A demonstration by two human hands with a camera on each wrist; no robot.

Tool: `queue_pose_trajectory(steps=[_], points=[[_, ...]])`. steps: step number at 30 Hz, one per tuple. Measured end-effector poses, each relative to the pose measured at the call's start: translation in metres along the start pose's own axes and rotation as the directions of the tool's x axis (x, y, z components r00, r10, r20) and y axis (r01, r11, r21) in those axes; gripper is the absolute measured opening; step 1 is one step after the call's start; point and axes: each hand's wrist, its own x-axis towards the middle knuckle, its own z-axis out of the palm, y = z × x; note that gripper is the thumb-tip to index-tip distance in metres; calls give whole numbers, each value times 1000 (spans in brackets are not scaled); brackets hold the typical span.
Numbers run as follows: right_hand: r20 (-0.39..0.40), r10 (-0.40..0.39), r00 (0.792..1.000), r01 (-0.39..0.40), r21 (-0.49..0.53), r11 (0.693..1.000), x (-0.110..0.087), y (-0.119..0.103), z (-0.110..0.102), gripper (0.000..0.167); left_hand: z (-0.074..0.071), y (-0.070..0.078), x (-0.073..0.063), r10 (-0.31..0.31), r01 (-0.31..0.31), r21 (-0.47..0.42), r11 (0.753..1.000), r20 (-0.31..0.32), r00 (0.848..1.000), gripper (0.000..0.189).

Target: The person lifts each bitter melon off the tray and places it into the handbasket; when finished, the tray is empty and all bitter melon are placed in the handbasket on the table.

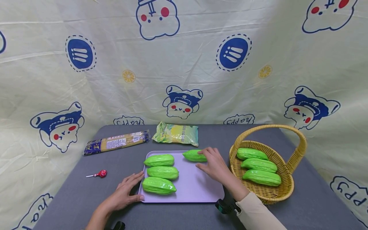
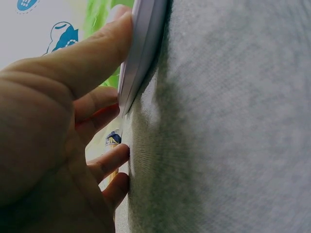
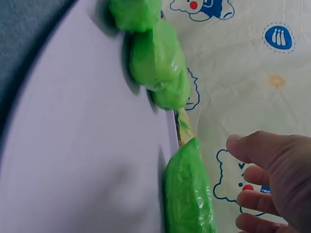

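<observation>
A lilac tray (image 1: 198,188) lies on the table. Three green ridged gourds (image 1: 159,186) form a column along its left side, and another green gourd (image 1: 192,155) lies at its back right. My right hand (image 1: 214,164) is just over and beside that single gourd. In the right wrist view, the fingers (image 3: 257,145) are spread apart from the gourd (image 3: 189,194) with nothing between them. My left hand (image 1: 123,193) touches the tray's left edge with thumb and fingers extended; the left wrist view shows the thumb (image 2: 92,56) against the rim (image 2: 143,48).
To the right stands a wicker basket (image 1: 287,191) with a tall handle, holding three more green gourds (image 1: 260,164). Behind the tray are a pack of noodles (image 1: 118,142) and a green-yellow bag (image 1: 176,133). A red lollipop (image 1: 102,173) lies at left.
</observation>
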Motion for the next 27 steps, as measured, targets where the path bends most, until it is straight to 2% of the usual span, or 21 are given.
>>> queue_pose_trajectory(steps=[6,14,27], points=[[47,74,996,-74,-4,997,10,4,8,42,1,0,0,11,-11,2,1000,-10,1000,82],[40,74,996,-73,-18,997,20,11,17,40,1,-1,0,5,-5,-1,1000,-3,1000,82],[80,118,990,-116,-22,993,29,17,24,39,0,0,0,7,-7,-8,1000,-6,1000,82]])
